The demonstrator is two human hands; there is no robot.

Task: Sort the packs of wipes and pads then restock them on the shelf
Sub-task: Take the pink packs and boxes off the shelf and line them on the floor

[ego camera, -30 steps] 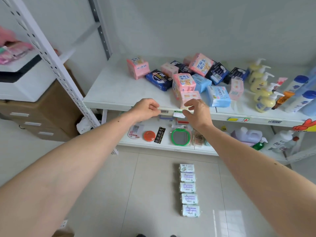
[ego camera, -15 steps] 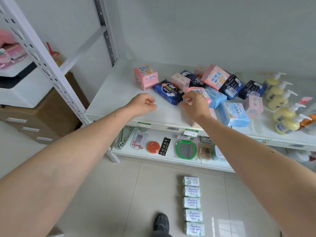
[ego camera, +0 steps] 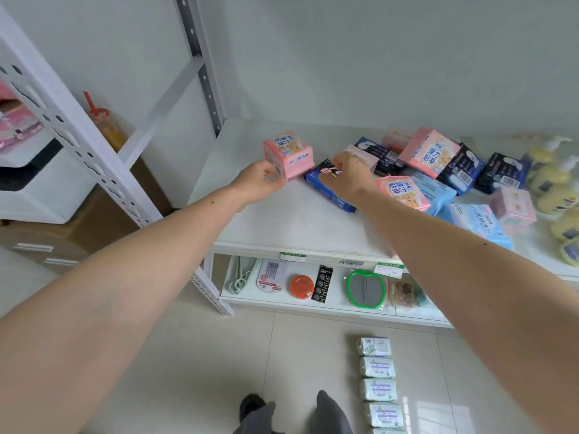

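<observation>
A jumble of pink, light blue and dark blue packs lies on the white shelf [ego camera: 282, 220]. My left hand [ego camera: 260, 183] grips the near side of an upright pink pack [ego camera: 288, 153] at the left of the pile. My right hand [ego camera: 347, 175] reaches over a dark blue pack [ego camera: 329, 195] and its fingers close on a pale pink pack [ego camera: 365, 158] behind it. Another pink pack [ego camera: 402, 191] lies just right of my right wrist. Light blue packs [ego camera: 479, 223] sit further right.
Yellow pump bottles [ego camera: 560, 195] stand at the shelf's right end. The lower shelf holds a green-rimmed mirror [ego camera: 365, 288] and an orange tin [ego camera: 301, 285]. A row of several white wipe packs [ego camera: 377, 368] lies on the floor tiles. A white upright post [ego camera: 78, 133] stands left.
Both hands moved from the shelf's front edge deeper onto the shelf. The left hand took hold of the upright pink pack; the right reached past the dark blue pack to the pale pink one.
</observation>
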